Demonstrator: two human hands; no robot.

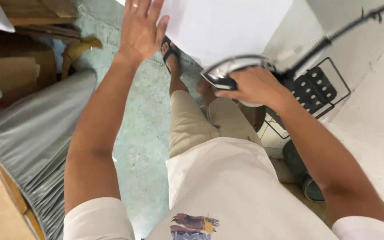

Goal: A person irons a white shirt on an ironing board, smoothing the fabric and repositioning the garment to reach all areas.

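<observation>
White cloth (227,24) spread over the surface (370,111) at top. Grey fabric (36,129) heaped at left. Iron (230,71) sits at the cloth's near edge, right hand (254,84) clamped on its handle. Left hand (141,26) open, fingers spread, flat by the cloth's left edge.

The cloth (227,24) up top is plain white. The iron (227,71) is shiny silver with a black cord (334,38). The shirt (227,186) is white with a small red, blue and yellow picture. The trousers (187,120) are tan. The floor (141,115) is pale green and speckled. The fabric (32,133) at the side is grey.
</observation>
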